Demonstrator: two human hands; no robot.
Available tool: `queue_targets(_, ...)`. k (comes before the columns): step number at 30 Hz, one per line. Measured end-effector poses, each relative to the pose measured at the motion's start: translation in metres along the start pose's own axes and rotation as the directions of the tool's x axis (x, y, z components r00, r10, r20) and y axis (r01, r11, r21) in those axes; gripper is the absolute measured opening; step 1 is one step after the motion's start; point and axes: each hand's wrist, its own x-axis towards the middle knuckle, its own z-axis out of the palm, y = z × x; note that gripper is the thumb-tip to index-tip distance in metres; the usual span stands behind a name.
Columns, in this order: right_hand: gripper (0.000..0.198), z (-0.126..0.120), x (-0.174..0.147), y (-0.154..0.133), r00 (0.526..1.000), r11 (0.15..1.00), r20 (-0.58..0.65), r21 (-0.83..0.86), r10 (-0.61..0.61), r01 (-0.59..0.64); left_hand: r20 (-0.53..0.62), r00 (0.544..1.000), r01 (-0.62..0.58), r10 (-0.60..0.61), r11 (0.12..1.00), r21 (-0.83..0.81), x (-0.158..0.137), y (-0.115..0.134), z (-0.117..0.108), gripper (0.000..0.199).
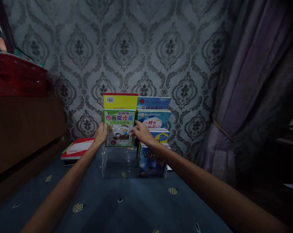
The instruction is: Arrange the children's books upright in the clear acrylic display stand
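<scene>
A green picture book (119,134) stands upright in a clear acrylic stand (121,158), in front of a taller yellow book (121,102) with a red top edge. My left hand (102,132) is closed on the left edge of the green book. At its opposite edge, my right hand (140,131) has bent fingers against the cover's side. Just behind and beneath my right hand, the stand's right column holds blue books, among them a light blue book (163,117) and a dark blue book (151,163) at the front.
Left of the stand lies a small stack of books with a red book (80,147) on top. A brown wooden cabinet (27,126) carries a red plastic basket (17,76). Patterned wallpaper (146,48) rises behind, and a tied purple curtain (230,123) hangs at right.
</scene>
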Motion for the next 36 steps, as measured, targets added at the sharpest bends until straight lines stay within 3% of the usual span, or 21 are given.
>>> queue_targets(4,0.046,0.013,-0.01,-0.009,0.971,0.909,0.13,0.345,0.2,-0.233,-0.028,1.0,-0.012,0.012,1.0,-0.026,-0.002,0.001,0.002,0.021)
queue_targets(7,0.042,0.021,-0.014,-0.012,0.951,0.845,0.131,0.438,0.28,-0.309,-0.043,0.998,-0.037,0.035,0.998,-0.051,-0.002,0.002,0.004,0.022)
queue_targets(18,0.045,0.028,-0.013,-0.009,0.944,0.838,0.072,0.443,0.322,-0.319,0.01,1.0,-0.013,0.014,0.996,-0.086,-0.003,0.004,-0.001,0.025)
queue_targets(28,0.044,0.027,-0.016,-0.003,0.958,0.856,0.095,0.433,0.27,-0.284,0.124,0.992,-0.012,0.03,0.99,-0.141,0.008,0.0,-0.028,0.028)
queue_targets(36,0.037,0.03,-0.017,0.002,0.967,0.871,0.051,0.426,0.249,-0.247,0.172,0.984,-0.007,0.038,0.984,-0.176,0.004,0.0,-0.033,0.028)
